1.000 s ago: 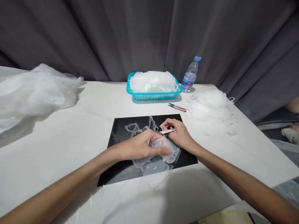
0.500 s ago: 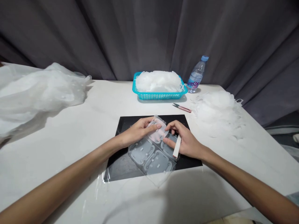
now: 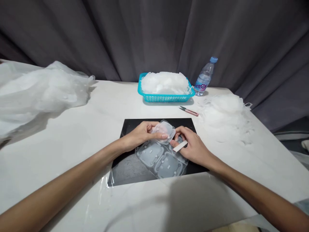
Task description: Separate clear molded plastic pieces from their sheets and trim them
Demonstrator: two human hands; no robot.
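Head view. At the centre of the frame, I have the translucent piece (image 3: 166, 126) in my left hand (image 3: 147, 130), thumb on top and fingers clamped behind it. It overlaps the upper part of the moulded sheet (image 3: 169, 165); I cannot tell whether the two are joined. The sheet lies mostly over the black mat (image 3: 129, 169).

My right hand (image 3: 191, 145), right of centre, has its fingers closed on a pale stick (image 3: 180, 146). Thumb and forefinger meet the piece's right edge; I cannot tell whether they pinch it.

For good results, I judge: grip near the edge being worked, so thin film does not flex. Pull low and slowly, since it could tear or crease. Angle the stick away from the surface to avoid scratches. Let the mat's dark ground show the outline.

Snips (image 3: 189, 111) lie on the desk (image 3: 101, 112) above right of the mat.
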